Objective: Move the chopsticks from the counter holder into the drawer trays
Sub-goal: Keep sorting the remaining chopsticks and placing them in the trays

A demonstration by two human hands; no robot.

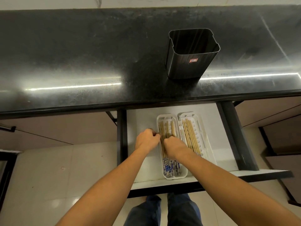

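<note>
The black square holder point(192, 54) stands on the dark counter, and no chopsticks show inside it. Below, the drawer is open with two white trays side by side. The left tray point(182, 174) holds several wooden chopsticks point(167, 167) with blue-patterned ends. The right tray point(202, 134) holds several plain wooden chopsticks point(191, 136). My left hand point(146, 139) sits at the left tray's left rim, its fingers curled at the chopsticks. My right hand point(174, 145) lies over the left tray with curled fingers on the chopsticks there. Which sticks each hand holds is hidden by the knuckles.
The black counter point(81, 62) runs across the top of the view. The white drawer floor point(141, 121) lies bare left of the trays, framed by black drawer sides point(231, 131). Pale floor tiles and my legs in jeans point(162, 212) are below.
</note>
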